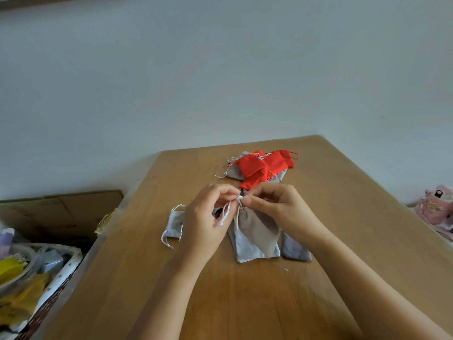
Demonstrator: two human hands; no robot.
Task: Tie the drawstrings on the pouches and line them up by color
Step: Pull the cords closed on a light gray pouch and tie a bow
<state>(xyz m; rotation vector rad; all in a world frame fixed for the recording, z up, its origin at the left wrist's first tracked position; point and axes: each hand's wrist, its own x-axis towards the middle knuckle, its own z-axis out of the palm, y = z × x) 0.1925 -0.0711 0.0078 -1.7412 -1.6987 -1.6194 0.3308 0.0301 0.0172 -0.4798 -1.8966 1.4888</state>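
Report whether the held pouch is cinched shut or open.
Cinched shut: the pouch narrows to a gathered neck where left hand and right hand pinch its drawstrings.

Bare table (245,303) lies near the person; grey pouches (257,239) and a red pile (259,168) crowd the middle.

Both forearms bare, converging toward centre. Left hand (203,222) and right hand (272,204) meet fingertip to fingertip, backs up, fingers curled, each pinching the white drawstring (239,197).
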